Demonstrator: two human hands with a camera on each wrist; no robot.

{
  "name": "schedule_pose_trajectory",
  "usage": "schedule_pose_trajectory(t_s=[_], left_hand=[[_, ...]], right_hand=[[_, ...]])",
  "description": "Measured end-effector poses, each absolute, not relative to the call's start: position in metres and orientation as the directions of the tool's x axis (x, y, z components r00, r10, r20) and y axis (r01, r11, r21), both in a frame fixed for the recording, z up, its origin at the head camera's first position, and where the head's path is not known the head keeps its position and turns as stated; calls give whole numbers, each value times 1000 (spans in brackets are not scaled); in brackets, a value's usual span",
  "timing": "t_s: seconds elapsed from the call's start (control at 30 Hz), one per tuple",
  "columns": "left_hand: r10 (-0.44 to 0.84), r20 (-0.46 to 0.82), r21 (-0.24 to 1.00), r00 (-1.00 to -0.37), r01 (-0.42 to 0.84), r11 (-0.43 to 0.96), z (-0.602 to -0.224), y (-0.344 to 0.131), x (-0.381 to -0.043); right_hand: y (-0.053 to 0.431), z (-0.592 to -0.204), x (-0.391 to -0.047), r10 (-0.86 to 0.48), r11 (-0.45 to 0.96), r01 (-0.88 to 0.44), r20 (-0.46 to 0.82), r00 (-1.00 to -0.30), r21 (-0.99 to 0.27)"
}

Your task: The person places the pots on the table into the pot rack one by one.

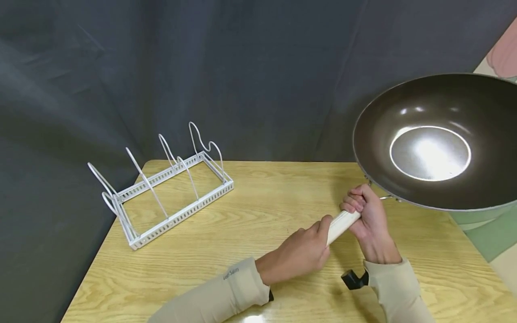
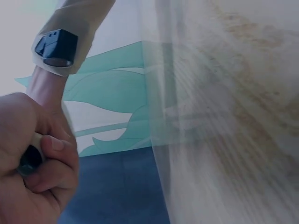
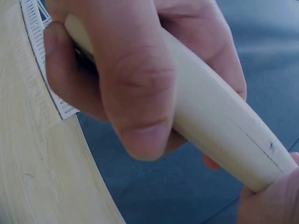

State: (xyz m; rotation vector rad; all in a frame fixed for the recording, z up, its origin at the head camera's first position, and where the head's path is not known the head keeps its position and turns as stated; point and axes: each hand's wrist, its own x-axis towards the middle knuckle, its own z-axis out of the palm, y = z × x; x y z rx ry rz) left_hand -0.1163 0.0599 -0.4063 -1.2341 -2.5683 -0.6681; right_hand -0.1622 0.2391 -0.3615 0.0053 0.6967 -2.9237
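A large wok (image 1: 430, 152) with a dark non-stick inside and a thin rim is held up over the right side of the table, its inside facing the camera. Its pale wooden handle (image 1: 341, 226) slants down toward the left. My right hand (image 1: 372, 224) grips this handle near the metal joint with the wok. Further down, my left hand (image 1: 300, 249) is wrapped round the handle's lower part. A stretch of bare wood (image 3: 224, 116) shows between fingers in the right wrist view. In the left wrist view, the handle's dark end (image 2: 31, 159) peeks out of curled fingers.
A white metal rack (image 1: 183, 211) with several wire dividers stands at the table's left. The wooden table (image 1: 258, 188) ends at a dark curtain (image 1: 258, 80) behind. At the right edge, a patterned green and pink surface (image 1: 494, 233) shows beyond the table.
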Motion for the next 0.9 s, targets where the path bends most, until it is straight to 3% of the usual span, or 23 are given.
schedule_pose_trajectory(t_s=[0.17, 0.6, 0.9], left_hand=[[664, 391, 377, -638, 769, 516, -407, 61, -113], [614, 459, 404, -642, 766, 500, -414, 59, -104], [551, 514, 486, -657, 753, 445, -421, 58, -97]], right_hand=[[236, -356, -161, -128, -852, 107, 5, -992, -513], [221, -343, -156, -56, -728, 3, 55, -997, -685], [211, -337, -152, -88, -621, -23, 99, -991, -784]])
